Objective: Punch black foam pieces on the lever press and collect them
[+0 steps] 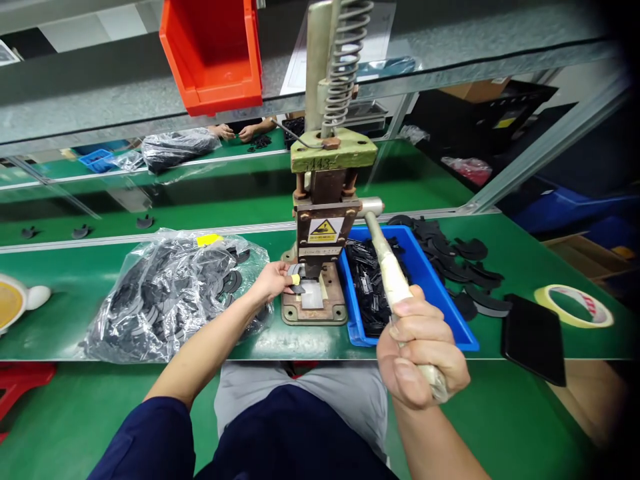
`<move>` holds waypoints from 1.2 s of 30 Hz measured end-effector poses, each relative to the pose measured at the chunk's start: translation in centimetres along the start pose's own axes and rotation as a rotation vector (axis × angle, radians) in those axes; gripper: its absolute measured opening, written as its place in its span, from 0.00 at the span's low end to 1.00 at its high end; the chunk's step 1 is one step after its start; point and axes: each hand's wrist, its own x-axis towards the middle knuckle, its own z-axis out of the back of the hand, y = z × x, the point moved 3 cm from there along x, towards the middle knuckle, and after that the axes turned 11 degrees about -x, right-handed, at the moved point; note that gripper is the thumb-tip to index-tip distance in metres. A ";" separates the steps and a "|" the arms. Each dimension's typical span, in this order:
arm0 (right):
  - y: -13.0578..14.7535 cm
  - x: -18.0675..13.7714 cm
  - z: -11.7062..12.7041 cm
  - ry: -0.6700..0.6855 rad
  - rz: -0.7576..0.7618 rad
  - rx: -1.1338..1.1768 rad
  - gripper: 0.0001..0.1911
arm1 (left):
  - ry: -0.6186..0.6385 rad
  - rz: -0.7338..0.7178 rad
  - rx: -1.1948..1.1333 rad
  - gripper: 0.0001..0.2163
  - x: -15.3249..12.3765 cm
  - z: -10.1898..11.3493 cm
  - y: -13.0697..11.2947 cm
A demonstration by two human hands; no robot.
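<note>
A manual lever press [323,227] stands on the green bench, with a spring on its column and a yellow warning label on its head. My right hand [420,357] is closed around the press's long taped handle [393,273], which slants toward me. My left hand [274,280], a yellow cot on one fingertip, pinches a small dark flat part [298,288] at the press's base plate [314,303], just under the head.
A clear plastic bag of black parts [170,293] lies left of the press. A blue tray [453,317] of black pieces sits right of it, with loose curved black parts [470,267], a black phone-like slab [534,337] and a tape roll [574,307] beyond. An orange bin [213,53] rests on the shelf above. Another person's hands [235,132] work at the far bench.
</note>
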 end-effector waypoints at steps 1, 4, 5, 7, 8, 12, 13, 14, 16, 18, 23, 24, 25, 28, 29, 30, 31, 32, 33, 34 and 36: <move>0.0 0.0 0.0 0.004 -0.011 0.000 0.07 | -0.012 0.028 0.001 0.16 0.1 0.0 0.1; 0.3 -0.1 0.2 0.006 -0.043 0.004 0.07 | -0.069 0.114 0.005 0.13 0.3 0.1 0.2; 0.3 -0.1 0.3 0.018 -0.056 0.003 0.06 | -0.088 0.141 0.000 0.12 0.2 0.1 0.1; 0.4 -0.1 0.5 0.062 -0.077 0.001 0.06 | -0.118 0.192 -0.017 0.11 0.1 -0.1 0.0; 0.4 0.0 0.6 0.089 -0.080 0.000 0.05 | -0.131 0.220 -0.023 0.11 0.0 -0.2 0.0; 0.3 0.0 0.8 0.133 -0.054 0.022 0.05 | -0.171 0.292 -0.026 0.12 -0.2 -0.4 -0.1; 0.3 0.0 0.9 0.135 -0.051 0.026 0.05 | -0.180 0.295 -0.022 0.12 -0.2 -0.4 -0.1; 0.3 0.0 0.9 0.135 -0.054 0.026 0.05 | -0.190 0.291 -0.014 0.12 -0.1 -0.4 -0.1; 0.2 0.0 0.9 0.142 -0.052 0.028 0.04 | -0.211 0.278 0.003 0.13 0.1 -0.4 -0.1; 0.1 -0.1 1.0 0.144 -0.046 0.037 0.04 | -0.207 0.262 0.043 0.13 0.2 -0.4 -0.2; -0.2 -0.2 0.7 0.123 -0.027 0.047 0.06 | -0.147 0.178 0.183 0.11 0.6 -0.5 -0.9; -0.2 -0.3 0.6 0.108 -0.016 0.049 0.06 | -0.142 0.150 0.206 0.11 0.6 -0.5 -1.1; -0.3 -0.3 0.5 0.090 -0.008 0.051 0.07 | -0.128 0.122 0.236 0.12 0.6 -0.6 -1.2; -0.3 -0.2 0.5 0.067 0.006 0.052 0.07 | -0.073 0.084 0.317 0.13 0.6 -0.7 -1.5; -0.2 -0.1 0.5 0.078 0.008 0.051 0.07 | -0.064 0.093 0.323 0.13 0.5 -0.8 -1.6; -0.2 -0.1 0.6 0.094 0.006 0.049 0.07 | -0.062 0.103 0.319 0.14 0.4 -0.8 -1.7; -0.1 0.0 0.7 0.112 0.004 0.048 0.06 | -0.062 0.114 0.306 0.14 0.3 -0.8 -1.8; -0.1 0.0 0.8 0.127 0.006 0.048 0.06 | -0.062 0.128 0.283 0.14 0.1 -0.8 -1.9; 0.0 0.1 0.8 0.137 0.006 0.046 0.06 | -0.061 0.146 0.256 0.14 0.0 -0.8 -1.9; 0.0 0.1 0.8 0.144 0.003 0.044 0.06 | -0.059 0.168 0.228 0.14 0.0 -0.8 -1.9; 0.1 0.1 0.6 0.127 -0.007 0.048 0.05 | -0.051 0.210 0.185 0.13 -0.1 -0.8 -1.9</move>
